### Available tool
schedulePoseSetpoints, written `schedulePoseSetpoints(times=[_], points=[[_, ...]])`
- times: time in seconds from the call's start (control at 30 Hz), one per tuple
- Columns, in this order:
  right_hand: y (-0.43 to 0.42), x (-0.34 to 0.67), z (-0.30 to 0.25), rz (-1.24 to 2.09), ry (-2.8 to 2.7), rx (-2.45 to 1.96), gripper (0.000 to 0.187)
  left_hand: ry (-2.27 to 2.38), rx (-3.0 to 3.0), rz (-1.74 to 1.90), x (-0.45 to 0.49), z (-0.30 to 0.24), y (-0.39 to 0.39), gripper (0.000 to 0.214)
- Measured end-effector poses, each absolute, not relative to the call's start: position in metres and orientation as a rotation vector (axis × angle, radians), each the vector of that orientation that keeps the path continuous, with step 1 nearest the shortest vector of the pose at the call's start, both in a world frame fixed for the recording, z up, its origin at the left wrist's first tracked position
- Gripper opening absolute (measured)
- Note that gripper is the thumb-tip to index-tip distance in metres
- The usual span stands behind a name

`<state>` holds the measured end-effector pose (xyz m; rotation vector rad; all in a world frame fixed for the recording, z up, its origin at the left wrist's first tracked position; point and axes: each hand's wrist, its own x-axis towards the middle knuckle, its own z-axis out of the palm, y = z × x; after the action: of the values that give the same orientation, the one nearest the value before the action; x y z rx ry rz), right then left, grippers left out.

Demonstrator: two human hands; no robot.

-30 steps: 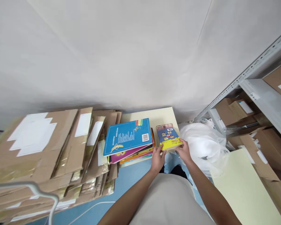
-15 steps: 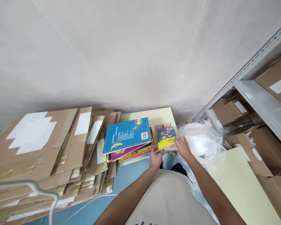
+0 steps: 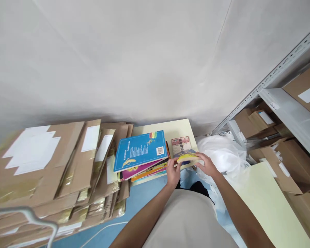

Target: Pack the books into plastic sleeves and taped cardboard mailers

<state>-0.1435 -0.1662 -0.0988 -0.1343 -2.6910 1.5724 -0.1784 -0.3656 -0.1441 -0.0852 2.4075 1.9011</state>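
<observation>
A small yellow and blue book [image 3: 188,157] is held between my two hands, tilted up so that its near edge faces me. My left hand [image 3: 173,171] grips its left end, and my right hand [image 3: 207,164] grips the right end. Behind it lies a book with a red and pale cover [image 3: 181,143], partly hidden by the held one. Just left of my left hand stands a stack of larger books, with a blue book [image 3: 142,150] on top and purple and orange ones under it.
Flattened cardboard boxes [image 3: 48,162] with white labels pile up at the left. The books lie on a cream table [image 3: 174,126] against the wall. A white plastic bag [image 3: 222,155] bulges on the right, beside a metal shelf [image 3: 286,100] holding cardboard boxes. A bent white tube [image 3: 32,217] crosses the lower left.
My hands have tilted the yellow and blue book up and drawn it slightly towards me. More of the red and pale book behind it now shows.
</observation>
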Motion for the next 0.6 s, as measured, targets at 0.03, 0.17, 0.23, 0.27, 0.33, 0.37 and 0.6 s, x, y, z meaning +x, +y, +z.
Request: schedulePoseSetpoints(times=[0.03,0.17,0.23,0.27,0.33,0.37,0.6], points=[[-0.167,-0.142,-0.097,1.549,-2.684,-0.152,0.033,2.41,-0.073,1.908,-0.179,-0.14,-0.364,0.025],[-0.166,-0.134,-0.087,1.531,-2.612,-0.373,0.025,2.517,0.052,1.822,-0.189,-0.118,-0.36,0.025],[-0.162,-0.125,-0.078,1.607,-2.514,-0.495,0.025,2.567,0.137,1.808,-0.196,-0.105,-0.356,0.026],[-0.159,-0.119,-0.073,1.661,-2.441,-0.554,0.026,2.56,0.184,1.823,-0.199,-0.1,-0.353,0.027],[-0.148,-0.104,-0.062,1.761,-2.264,-0.668,0.028,2.442,0.312,1.863,-0.204,-0.09,-0.342,0.03],[-0.142,-0.096,-0.057,1.796,-2.17,-0.72,0.029,2.33,0.385,1.873,-0.205,-0.088,-0.334,0.032],[-0.086,-0.027,-0.02,1.858,-1.645,-0.912,0.041,1.69,0.595,1.668,-0.177,-0.079,-0.259,0.048]])
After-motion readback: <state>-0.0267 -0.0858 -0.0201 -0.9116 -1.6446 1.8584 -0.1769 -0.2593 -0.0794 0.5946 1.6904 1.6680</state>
